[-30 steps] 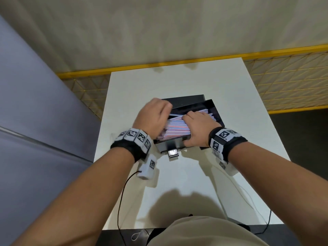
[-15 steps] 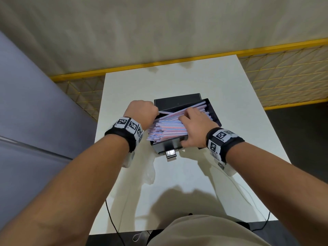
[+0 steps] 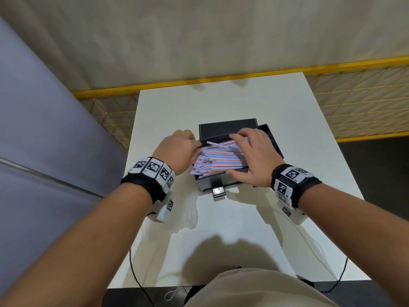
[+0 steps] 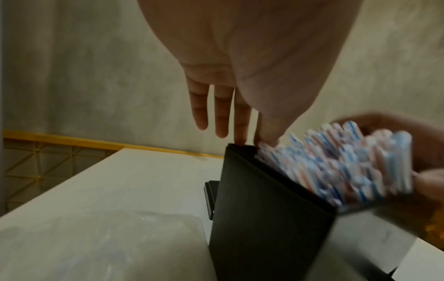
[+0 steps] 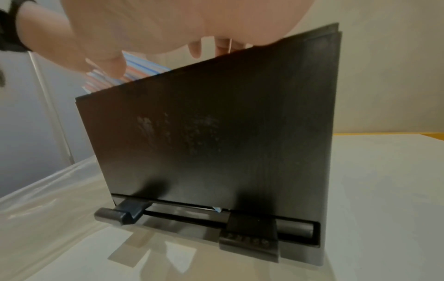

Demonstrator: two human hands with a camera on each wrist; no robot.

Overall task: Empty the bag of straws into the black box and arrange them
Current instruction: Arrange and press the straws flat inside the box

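The black box (image 3: pixel 208 185) stands in the middle of the white table with its lid (image 3: pixel 228 128) open behind it. Striped red, blue and white straws (image 3: pixel 219 160) fill it lengthwise and rise above the rim; one lies crooked on top. My left hand (image 3: pixel 177 149) is at the box's left end, straight fingers (image 4: pixel 223 114) touching the box corner (image 4: pixel 264 209) and the straw ends (image 4: pixel 336 167). My right hand (image 3: pixel 254 151) lies flat across the right part of the pile, fingers spread, thumb (image 5: pixel 108 62) on the straws (image 5: pixel 141 70) above the near wall (image 5: pixel 216 133).
The empty clear plastic bag (image 3: pixel 188 214) lies flat on the table just left of and nearer than the box, also under my left wrist (image 4: pixel 108 237). A latch (image 5: pixel 250 233) juts from the box's near wall. Wrist cables trail off the near table edge (image 3: pixel 221 284).
My left hand came off the top of the straws and went to their left ends. My right hand slid farther across the pile, fingers spreading out.
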